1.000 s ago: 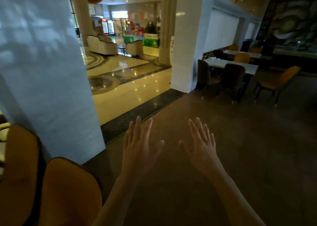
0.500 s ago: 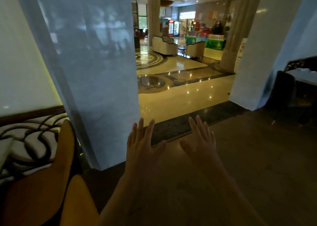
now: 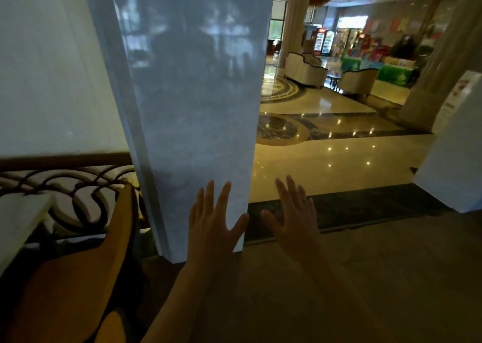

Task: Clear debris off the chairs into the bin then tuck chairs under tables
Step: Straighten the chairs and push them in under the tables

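Note:
An orange chair [image 3: 78, 277] with a dark edge fills the lower left, its back rising toward a white table corner [image 3: 18, 220] at the left edge. My left hand [image 3: 211, 222] is raised in front of me, palm forward, fingers spread, holding nothing. My right hand [image 3: 294, 217] is held up beside it, also open and empty. Both hands are to the right of the chair and do not touch it. No debris or bin is visible.
A large pale square pillar [image 3: 193, 95] stands directly ahead, close behind my left hand. A dark scrolled metal railing [image 3: 78, 186] runs behind the chair. A shiny lobby floor [image 3: 326, 155] with armchairs [image 3: 307, 70] lies beyond; a second white pillar [image 3: 453, 160] stands at the right.
The view has swung left: the dining tables and dark chairs at the right have left the frame, and the pillar, railing and white table corner have come in. Both hands stay raised and open.

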Demonstrator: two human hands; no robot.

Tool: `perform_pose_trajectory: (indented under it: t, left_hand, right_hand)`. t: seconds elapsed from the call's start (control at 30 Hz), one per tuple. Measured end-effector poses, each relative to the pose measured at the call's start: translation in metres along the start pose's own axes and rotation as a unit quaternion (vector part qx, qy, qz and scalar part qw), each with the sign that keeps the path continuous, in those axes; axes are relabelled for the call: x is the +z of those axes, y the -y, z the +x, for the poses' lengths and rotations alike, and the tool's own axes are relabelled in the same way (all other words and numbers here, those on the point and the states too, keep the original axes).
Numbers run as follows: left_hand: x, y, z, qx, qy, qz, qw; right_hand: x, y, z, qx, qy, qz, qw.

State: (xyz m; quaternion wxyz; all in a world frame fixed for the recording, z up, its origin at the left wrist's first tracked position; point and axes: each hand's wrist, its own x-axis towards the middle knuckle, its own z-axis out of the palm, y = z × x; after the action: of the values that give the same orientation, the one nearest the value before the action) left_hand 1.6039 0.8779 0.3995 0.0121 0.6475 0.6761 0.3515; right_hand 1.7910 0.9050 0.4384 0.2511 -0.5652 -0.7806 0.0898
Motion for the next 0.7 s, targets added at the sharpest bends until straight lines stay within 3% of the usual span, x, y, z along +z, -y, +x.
perform_pose_trajectory:
  t: [0.2, 0.37, 0.53, 0.7]
  left_hand:
    - [-0.039, 0.071, 0.037, -0.091, -0.064, 0.057, 0.992]
    - [-0.093, 0.149, 0.007, -0.224, -0.136, 0.133, 0.956]
    - [-0.146, 0.196, -0.065, -0.390, -0.192, 0.205, 0.877]
    - [-0.168, 0.189, -0.128, -0.525, -0.264, 0.232, 0.775]
  right_hand:
    - [0.063, 0.068, 0.085, -0.115, 0.059, 0.022, 0.991]
    - [0.123, 0.163, 0.120, -0.252, 0.149, 0.087, 0.952]
    - [0.185, 0.266, 0.106, -0.393, 0.227, 0.143, 0.880]
    - [0.230, 0.322, 0.068, -0.525, 0.302, 0.170, 0.777]
